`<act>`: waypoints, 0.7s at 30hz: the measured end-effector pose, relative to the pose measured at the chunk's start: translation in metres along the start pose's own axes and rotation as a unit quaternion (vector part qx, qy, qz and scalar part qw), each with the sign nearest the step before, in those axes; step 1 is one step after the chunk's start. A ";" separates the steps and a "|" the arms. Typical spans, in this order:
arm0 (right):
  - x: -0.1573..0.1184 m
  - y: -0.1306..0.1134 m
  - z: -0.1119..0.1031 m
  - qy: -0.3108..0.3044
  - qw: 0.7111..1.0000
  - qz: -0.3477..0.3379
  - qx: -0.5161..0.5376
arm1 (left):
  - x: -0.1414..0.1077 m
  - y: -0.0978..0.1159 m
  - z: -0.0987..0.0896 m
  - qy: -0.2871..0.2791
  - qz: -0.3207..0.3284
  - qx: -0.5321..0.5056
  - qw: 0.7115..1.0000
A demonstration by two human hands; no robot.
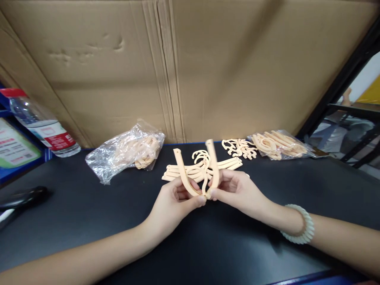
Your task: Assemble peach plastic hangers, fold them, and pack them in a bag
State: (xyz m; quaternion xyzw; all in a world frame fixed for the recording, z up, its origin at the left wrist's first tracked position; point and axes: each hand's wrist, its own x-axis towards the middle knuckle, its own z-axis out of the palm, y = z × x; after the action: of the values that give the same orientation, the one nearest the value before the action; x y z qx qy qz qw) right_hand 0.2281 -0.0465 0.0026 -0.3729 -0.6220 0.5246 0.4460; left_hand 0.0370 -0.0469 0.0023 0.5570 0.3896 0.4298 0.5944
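Both my hands hold one small beige plastic hanger (198, 174) above the black tabletop (89, 221). My left hand (175, 202) pinches its left arm and my right hand (234, 190) pinches its right arm, fingertips almost meeting at the bottom. The two arms stick up in a V, folded toward each other. Just behind lies a flat stack of the same hangers (196, 170). A pale coiled band (299, 225) is on my right wrist.
A clear bag of beige parts (127, 152) lies at the back left. Loose hooks (239, 147) and another bag of hangers (280, 144) sit at the back right. Cardboard (190, 67) forms the back wall. A water bottle (41, 124) stands far left.
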 end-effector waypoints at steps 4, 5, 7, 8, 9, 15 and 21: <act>0.007 -0.018 -0.027 -0.005 0.997 -0.016 -0.072 | 0.000 0.003 -0.004 0.066 0.011 -0.007 0.998; 0.009 -0.023 -0.036 -0.018 0.996 -0.011 -0.087 | 0.000 0.004 -0.005 0.083 0.016 -0.009 0.996; 0.012 -0.033 -0.055 -0.051 0.990 -0.003 -0.133 | 0.001 0.005 -0.007 0.108 0.034 -0.005 0.994; 0.013 -0.037 -0.063 -0.067 0.985 -0.005 -0.156 | 0.001 0.006 -0.008 0.116 0.045 0.001 0.992; 0.014 -0.040 -0.070 -0.081 0.980 -0.007 -0.179 | 0.001 0.006 -0.009 0.123 0.053 0.008 0.991; 0.013 -0.049 -0.087 -0.163 0.929 -0.022 -0.331 | 0.012 0.008 -0.024 0.231 0.131 0.055 0.963; 0.009 -0.047 -0.084 -0.171 0.845 -0.063 -0.503 | 0.016 0.019 -0.035 0.281 0.310 0.296 0.859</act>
State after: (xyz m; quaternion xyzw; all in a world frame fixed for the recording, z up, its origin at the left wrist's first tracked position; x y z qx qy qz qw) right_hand 0.3052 -0.0194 0.0545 -0.4103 -0.8892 0.1659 0.1164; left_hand 0.0081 -0.0206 0.0193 0.6543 0.4562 0.5943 0.1028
